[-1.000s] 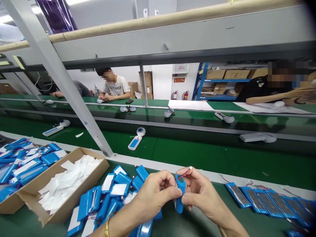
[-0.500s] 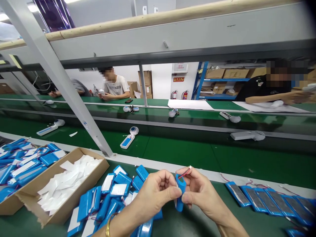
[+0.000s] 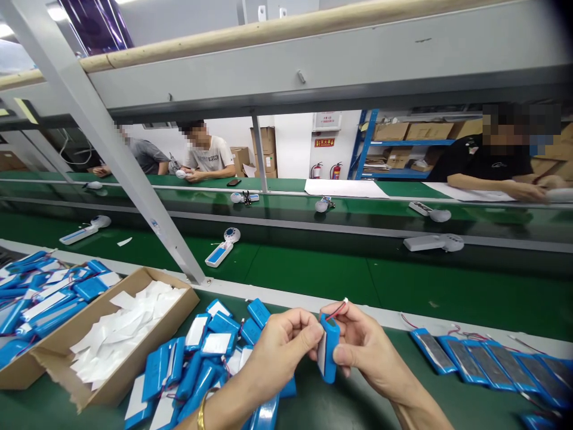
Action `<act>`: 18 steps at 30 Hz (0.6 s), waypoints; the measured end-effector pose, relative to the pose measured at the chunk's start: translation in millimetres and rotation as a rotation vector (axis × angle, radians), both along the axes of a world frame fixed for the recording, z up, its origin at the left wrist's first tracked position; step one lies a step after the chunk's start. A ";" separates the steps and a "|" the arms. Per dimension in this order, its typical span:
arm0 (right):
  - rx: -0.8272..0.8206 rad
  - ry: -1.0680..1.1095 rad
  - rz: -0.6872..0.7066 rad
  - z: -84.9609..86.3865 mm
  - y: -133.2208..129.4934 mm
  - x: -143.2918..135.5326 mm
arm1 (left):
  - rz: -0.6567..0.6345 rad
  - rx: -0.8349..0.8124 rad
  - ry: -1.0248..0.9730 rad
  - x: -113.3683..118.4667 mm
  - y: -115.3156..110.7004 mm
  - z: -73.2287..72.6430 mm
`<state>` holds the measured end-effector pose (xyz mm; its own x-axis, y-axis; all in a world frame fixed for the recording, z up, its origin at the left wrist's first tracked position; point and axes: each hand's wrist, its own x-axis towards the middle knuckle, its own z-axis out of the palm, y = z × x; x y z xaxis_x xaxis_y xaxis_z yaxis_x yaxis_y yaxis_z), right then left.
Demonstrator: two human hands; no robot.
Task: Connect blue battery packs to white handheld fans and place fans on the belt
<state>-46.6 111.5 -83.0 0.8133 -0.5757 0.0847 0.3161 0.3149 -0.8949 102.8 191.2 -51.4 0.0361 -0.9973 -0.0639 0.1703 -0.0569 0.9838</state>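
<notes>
Upright between my hands is a blue battery pack [image 3: 330, 352] with a white face on its left side and red and black wires at its top. My right hand [image 3: 362, 346] grips its right edge and the wires. My left hand [image 3: 286, 346] pinches at the pack's upper left corner, thumb against forefinger. Below and left of my left hand lies a pile of blue packs [image 3: 215, 343], some with white faces. On the right, a row of packs with dark grey faces [image 3: 472, 358] rests on the green bench.
A cardboard box [image 3: 179, 310] of white paper strips [image 3: 129, 328] stands left, beside more packs [image 3: 49, 292]. A slanted metal post [image 3: 129, 161] rises behind it. White devices [image 3: 224, 248] lie on the green conveyor [image 3: 313, 269]. Several people sit across.
My left thumb has shifted up and left on the pack, showing more of its white face. Near-belt devices have moved left, far-belt devices right. The people opposite have shifted their arms.
</notes>
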 end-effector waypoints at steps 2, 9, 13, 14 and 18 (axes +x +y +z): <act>-0.001 0.008 -0.025 -2.5 0.2 -0.2 | 0.004 -0.004 0.033 -1.6 -0.4 0.2; -0.014 0.011 -0.004 -5.9 0.9 0.1 | 0.017 0.053 0.070 -0.2 -3.4 -6.4; 0.002 -0.025 0.032 -4.4 0.4 1.5 | 0.006 0.055 0.095 2.2 -4.6 -11.3; 0.005 -0.031 0.035 -4.7 0.1 1.9 | 0.005 0.057 0.095 2.4 -4.8 -12.0; 0.020 -0.034 0.035 -8.2 -2.1 2.4 | 0.021 0.040 0.075 1.6 -3.6 -10.3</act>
